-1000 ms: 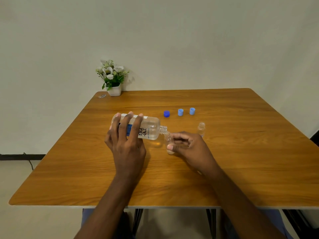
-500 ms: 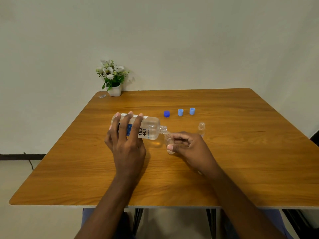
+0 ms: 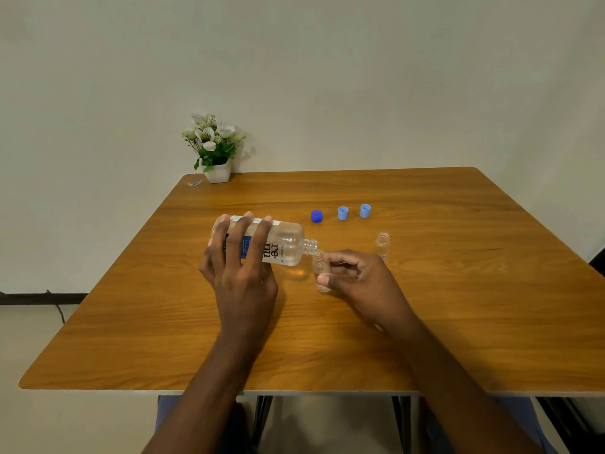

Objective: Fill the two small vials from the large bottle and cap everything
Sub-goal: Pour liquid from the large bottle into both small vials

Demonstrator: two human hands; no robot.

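Observation:
My left hand (image 3: 240,273) grips the large clear bottle (image 3: 281,245), which lies nearly horizontal above the table with its open neck pointing right. That neck touches the mouth of a small clear vial (image 3: 320,271) held by my right hand (image 3: 360,278) between thumb and fingers. A second small vial (image 3: 382,245) stands upright and uncapped on the table just right of my right hand. Behind them lie a dark blue cap (image 3: 316,216) and two light blue caps (image 3: 342,213) (image 3: 365,211) in a row.
The wooden table (image 3: 458,306) has a small white pot of flowers (image 3: 214,149) at its far left corner, with a tiny scrap (image 3: 195,182) beside it. A wall stands close behind the table.
The large bottle's neck has dipped slightly further down toward the vial. Both hands otherwise stay in place.

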